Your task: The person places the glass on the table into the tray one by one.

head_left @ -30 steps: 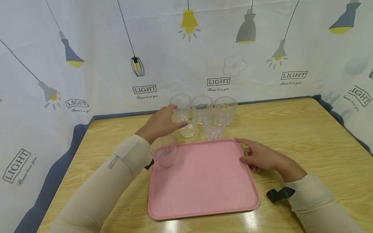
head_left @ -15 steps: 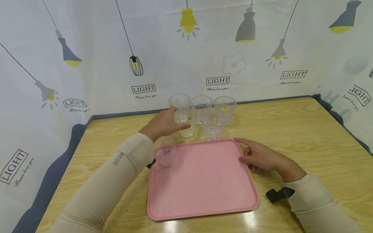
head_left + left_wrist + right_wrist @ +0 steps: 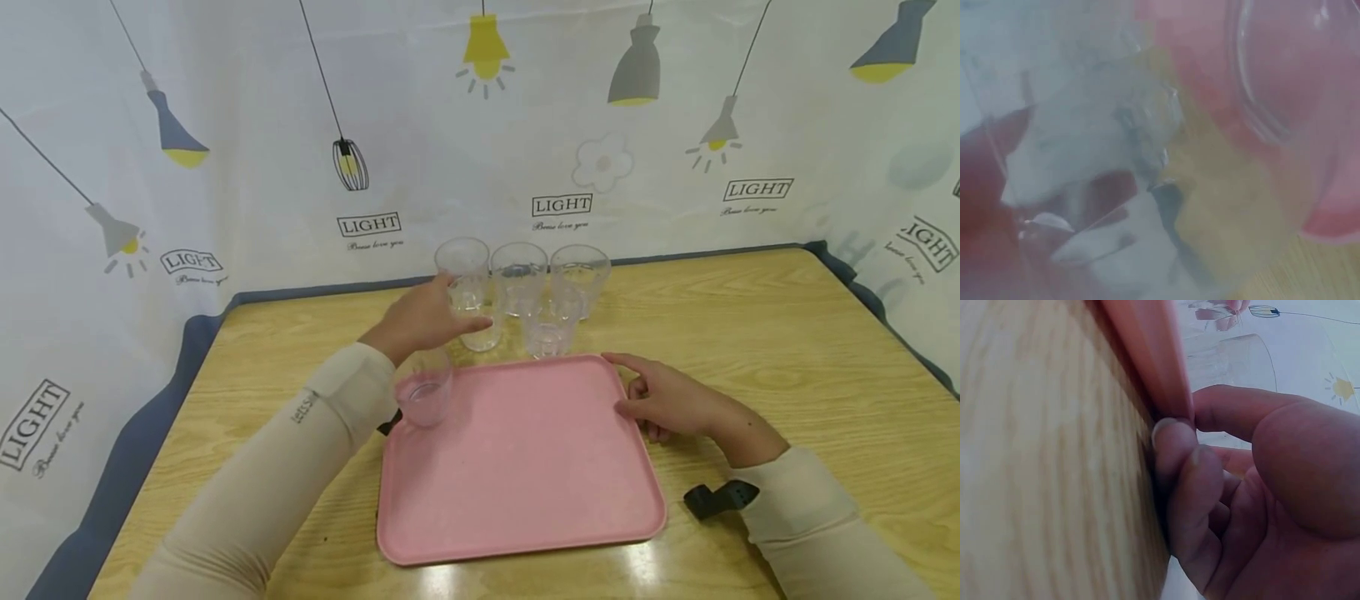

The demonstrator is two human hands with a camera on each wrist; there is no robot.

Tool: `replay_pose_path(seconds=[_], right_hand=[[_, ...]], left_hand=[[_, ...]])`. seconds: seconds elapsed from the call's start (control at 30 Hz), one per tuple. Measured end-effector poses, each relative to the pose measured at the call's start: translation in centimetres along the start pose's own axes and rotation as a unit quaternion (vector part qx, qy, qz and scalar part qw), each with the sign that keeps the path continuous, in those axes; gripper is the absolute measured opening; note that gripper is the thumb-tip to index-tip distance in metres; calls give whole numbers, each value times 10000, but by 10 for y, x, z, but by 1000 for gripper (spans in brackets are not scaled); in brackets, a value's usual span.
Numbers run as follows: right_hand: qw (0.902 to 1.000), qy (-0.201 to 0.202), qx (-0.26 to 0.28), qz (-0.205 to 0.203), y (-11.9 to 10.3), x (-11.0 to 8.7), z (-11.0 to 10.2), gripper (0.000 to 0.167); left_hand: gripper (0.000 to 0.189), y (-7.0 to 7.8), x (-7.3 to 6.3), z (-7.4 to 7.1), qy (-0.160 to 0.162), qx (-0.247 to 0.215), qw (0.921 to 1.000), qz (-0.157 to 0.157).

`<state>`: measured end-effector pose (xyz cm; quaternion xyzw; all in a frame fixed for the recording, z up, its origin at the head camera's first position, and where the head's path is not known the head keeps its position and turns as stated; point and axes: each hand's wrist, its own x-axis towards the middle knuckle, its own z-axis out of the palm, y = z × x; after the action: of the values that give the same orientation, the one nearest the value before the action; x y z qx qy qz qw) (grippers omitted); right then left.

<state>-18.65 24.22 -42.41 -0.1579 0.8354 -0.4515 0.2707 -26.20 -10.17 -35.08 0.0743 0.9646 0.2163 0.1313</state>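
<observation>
My left hand [image 3: 420, 317] is around the front-left clear cup [image 3: 480, 335], thumb on the near side and fingers behind it. In the left wrist view blurred clear plastic fills much of the picture. One clear cup [image 3: 426, 400] stands upright on the back-left corner of the pink tray [image 3: 525, 467], under my left wrist. My right hand [image 3: 671, 400] holds the tray's right edge near its back corner. Its thumb lies on the rim while curled fingers [image 3: 1194, 487] tuck against the side, as the right wrist view shows.
Behind the tray stand other clear cups: one in front [image 3: 550, 333] and three in the back row, with the middle one [image 3: 519, 279] between its neighbours. A printed cloth [image 3: 465, 150] hangs behind the wooden table [image 3: 750, 333].
Over the last second my left hand has shifted slightly right and closed in around the front-left cup, its thumb reaching further across. My right hand stays at the tray edge.
</observation>
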Motion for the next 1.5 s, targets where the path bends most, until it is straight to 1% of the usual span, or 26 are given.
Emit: replay_pose_path(seconds=[0.13,0.23,0.33,0.43,0.57,0.67,0.9,1.13,1.33,1.5], right_hand=[[10000,-12,-39,-9,1,2,0,75],[10000,1,-83,24,0,2,0,75],[9999,13,-101,21,0,2,0,75],[10000,-3,-85,-27,0,1,0,76],[10000,3,-68,15,0,2,0,76],[10000,14,-30,68,1,3,1,76],[9999,7,-47,109,2,2,0,74],[9999,-4,-78,84,2,3,-1,75],[9999,-5,-69,90,1,4,0,75],[9999,-3,-104,63,3,4,0,75]], left_hand=[[105,0,0,1,112,13,9999,105],[102,0,-1,1,195,-63,9996,173],[99,0,-2,2,256,-231,9993,173],[99,1,-2,2,376,-291,9987,176],[101,3,-3,-1,604,-361,9974,179],[100,4,-5,-4,746,-527,9955,238],[99,5,-11,-9,968,-782,9912,460],[98,6,-23,-16,1078,-1046,9870,573],[98,6,-34,-19,1177,-1081,9848,685],[98,9,-45,-22,1229,-1152,9824,807]])
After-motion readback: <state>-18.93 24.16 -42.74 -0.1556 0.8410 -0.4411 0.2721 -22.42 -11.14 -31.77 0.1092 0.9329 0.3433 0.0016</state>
